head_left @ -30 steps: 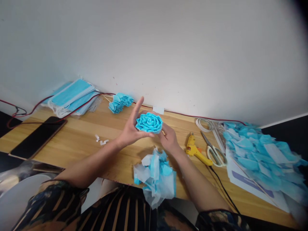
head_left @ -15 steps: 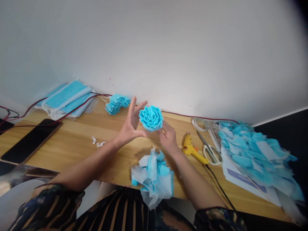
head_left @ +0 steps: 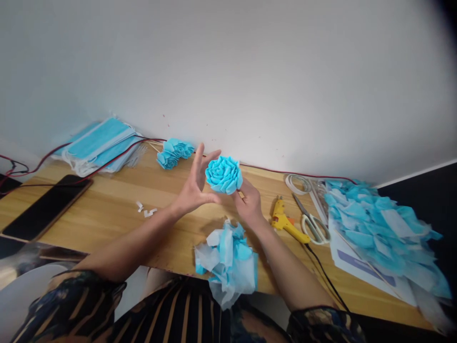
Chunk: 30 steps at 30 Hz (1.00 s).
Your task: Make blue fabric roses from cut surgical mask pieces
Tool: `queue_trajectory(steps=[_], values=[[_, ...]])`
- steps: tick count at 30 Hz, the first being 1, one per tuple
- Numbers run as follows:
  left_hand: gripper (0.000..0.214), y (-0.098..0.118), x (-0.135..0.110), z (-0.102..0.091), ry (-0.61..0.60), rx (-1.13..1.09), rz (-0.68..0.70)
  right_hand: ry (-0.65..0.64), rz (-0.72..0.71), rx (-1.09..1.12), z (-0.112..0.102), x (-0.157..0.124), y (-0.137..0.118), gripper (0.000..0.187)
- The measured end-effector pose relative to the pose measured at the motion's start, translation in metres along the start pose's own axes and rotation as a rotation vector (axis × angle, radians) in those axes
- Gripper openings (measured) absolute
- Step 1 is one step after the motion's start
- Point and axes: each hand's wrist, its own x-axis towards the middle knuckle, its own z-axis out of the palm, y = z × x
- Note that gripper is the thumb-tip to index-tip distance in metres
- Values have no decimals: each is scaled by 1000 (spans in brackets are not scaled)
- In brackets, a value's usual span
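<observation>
— Right hand (head_left: 248, 202) pinching the blue flower (head_left: 224, 175) from below! Left hand (head_left: 194, 188)?
— Spread wide beside it, contact unclear!
— That pale tub-like thing (head_left: 19, 293), nearer the body, left of both hands?
— Contents can't be told!

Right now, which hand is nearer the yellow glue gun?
Right. The right hand, holding the blue flower, is just left of the yellow glue gun; the left hand is farther left, beyond the flower.
</observation>
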Motion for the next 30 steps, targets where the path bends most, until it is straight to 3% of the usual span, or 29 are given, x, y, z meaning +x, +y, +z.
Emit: queue_trajectory(steps=[10, 19, 26, 30], values=[[137, -4, -3, 5, 53, 0, -12, -9, -60, -37, 3, -1, -2, 20], [119, 11, -5, 9, 78, 6, -158, -39, -27, -86, 3, 0, -3, 22], [106, 15, -7, 5, 62, 78, -199, -64, -20, -94, 3, 0, -3, 20], [111, 11, -7, 6, 46, 48, -189, -52, -35, -80, 3, 0, -1, 18]])
